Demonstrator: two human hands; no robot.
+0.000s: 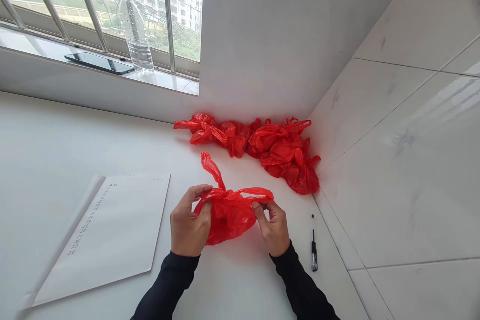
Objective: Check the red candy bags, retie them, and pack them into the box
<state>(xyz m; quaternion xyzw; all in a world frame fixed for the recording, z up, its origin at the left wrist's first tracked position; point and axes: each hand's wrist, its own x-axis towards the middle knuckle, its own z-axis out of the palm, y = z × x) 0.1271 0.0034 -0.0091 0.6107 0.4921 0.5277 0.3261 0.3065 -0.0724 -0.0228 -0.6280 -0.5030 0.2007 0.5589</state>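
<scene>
Two bare hands work one red plastic bag point(228, 215) on a white countertop point(48, 150), near the front edge and right of centre.

Layout, left to right:

1. Window sill, upper left: a dark phone point(99, 63) lies flat. Just right of it, a clear plastic bottle point(135, 35) stands upright against the window bars.
2. Countertop, lower left: a white printed sheet point(112, 230) lies flat, with a line of small text along its left margin.
3. Left hand point(189, 225): closed around the left side of the red plastic bag, thumb on top near the knot. One twisted handle of the bag sticks up and back from the knot.
4. Right hand point(275, 227): fingers pinched shut on the bag's other handle loop, which stretches level from the knot to the fingertips.
5. Behind the hands, in the corner where the countertop meets the tiled wall point(393, 160): a pile of knotted red bags point(273, 152), well apart from the held bag.
6. Right of the right hand: a black pen point(314, 252) lies on the countertop, close to the wall.
</scene>
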